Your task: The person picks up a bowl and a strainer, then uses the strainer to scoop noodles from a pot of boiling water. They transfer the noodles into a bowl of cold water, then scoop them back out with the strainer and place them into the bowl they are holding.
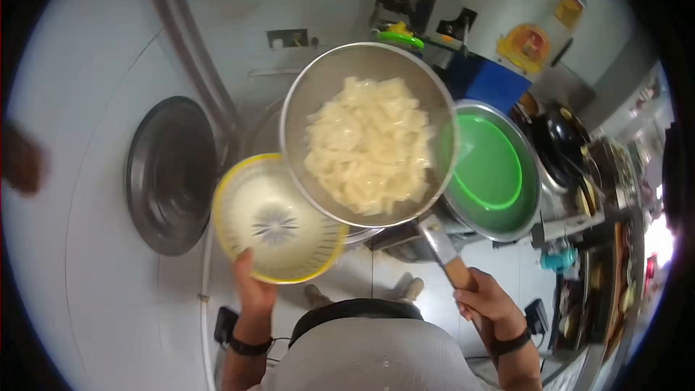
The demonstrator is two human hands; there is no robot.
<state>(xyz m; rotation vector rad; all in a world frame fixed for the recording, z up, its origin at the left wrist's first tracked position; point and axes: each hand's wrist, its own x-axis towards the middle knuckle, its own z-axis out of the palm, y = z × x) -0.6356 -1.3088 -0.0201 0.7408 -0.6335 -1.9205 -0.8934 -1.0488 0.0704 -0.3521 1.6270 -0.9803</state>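
My right hand [489, 295] is wrapped round the wooden handle of a wide round metal strainer [304, 101]. Pale, wet, flat noodle pieces [369, 145] lie heaped in the strainer. On the left, my left hand [253, 286] grips the near rim of a white bowl [239, 210] with a yellow edge and a blue flower pattern, the thumb over the rim. No food shows in the visible part of the bowl. The strainer is held above the bowl and hides its upper right part.
A metal basin [533, 203] with a green basket [492, 166] stands to the right. A large dark metal lid or basin [174, 174] is at the left by the white wall. Behind the basin is a blue box [496, 81]. Cluttered cookware and shelves [604, 275] line the right side.
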